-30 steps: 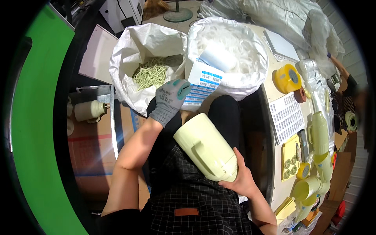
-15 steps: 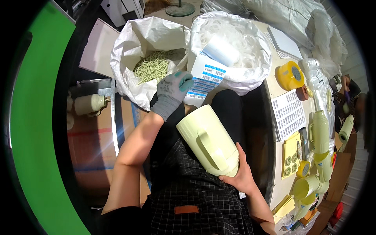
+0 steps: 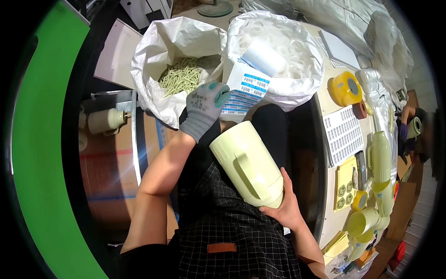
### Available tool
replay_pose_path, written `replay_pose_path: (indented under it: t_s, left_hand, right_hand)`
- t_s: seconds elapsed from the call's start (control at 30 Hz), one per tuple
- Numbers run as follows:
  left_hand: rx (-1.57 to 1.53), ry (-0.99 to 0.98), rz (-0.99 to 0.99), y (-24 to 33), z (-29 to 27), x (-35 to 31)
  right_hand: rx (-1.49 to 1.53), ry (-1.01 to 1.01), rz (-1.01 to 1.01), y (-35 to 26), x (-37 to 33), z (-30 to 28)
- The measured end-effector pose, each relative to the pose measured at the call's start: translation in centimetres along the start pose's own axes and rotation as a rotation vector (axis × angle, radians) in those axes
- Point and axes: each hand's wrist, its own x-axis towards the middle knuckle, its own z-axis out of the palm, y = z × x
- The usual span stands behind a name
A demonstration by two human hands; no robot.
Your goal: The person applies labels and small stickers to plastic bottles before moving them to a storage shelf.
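The right hand [image 3: 289,211] is clamped on the jug [image 3: 244,162] by its narrow end, over the far edge of the apron [image 3: 225,223], probably to steady it. The label sheet [image 3: 245,88] drapes over the near edge of the bag [image 3: 295,93]; whether the gloved left hand [image 3: 207,103] pinches it, I cannot tell.

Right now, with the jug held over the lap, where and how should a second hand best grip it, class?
Probably the handle, approached from above: it stands out from the jug's upward-facing side, uncovered, while the right hand takes up the narrower end.
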Motion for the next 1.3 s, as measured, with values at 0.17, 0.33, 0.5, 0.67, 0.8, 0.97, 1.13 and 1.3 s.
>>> replay_pose_path:
  t_s: [0.17,0.33,0.5,0.67,0.8,0.97,1.13,1.3]
  left_hand:
    - [-0.607,0.308,-0.141,2.5,-5.3,-4.8]
    - [-1.202,-0.110,-0.708,3.1,-7.5,-11.4]
    - [-1.271,-0.132,-0.805,3.2,-7.3,-11.6]
    - [-1.258,-0.148,-0.854,2.6,-7.9,-12.8]
    - [-0.645,-0.095,-0.520,2.3,-7.2,-12.3]
    - [-0.782,0.073,-0.282,2.6,-4.6,-14.9]
    - [-1.483,-0.250,-0.590,4.7,-2.5,-20.2]
    - [-0.307,-0.314,-0.324,7.4,-6.9,-16.5]
  right_hand:
    - [0.099,0.056,-0.071,0.2,0.6,1.3]
    - [-0.005,0.103,-0.100,0.2,1.6,3.0]
    - [-0.194,0.101,-0.195,0.3,1.7,3.0]
    - [-0.320,0.150,-0.298,1.3,1.4,4.2]
    - [-0.424,0.213,-0.425,1.1,1.6,4.3]
    - [-0.146,-0.028,-0.237,-2.4,2.4,-5.7]
    - [-0.118,0.115,-0.525,-10.2,10.0,-5.7]
    - [-0.343,0.238,-0.252,-4.9,18.3,4.0]
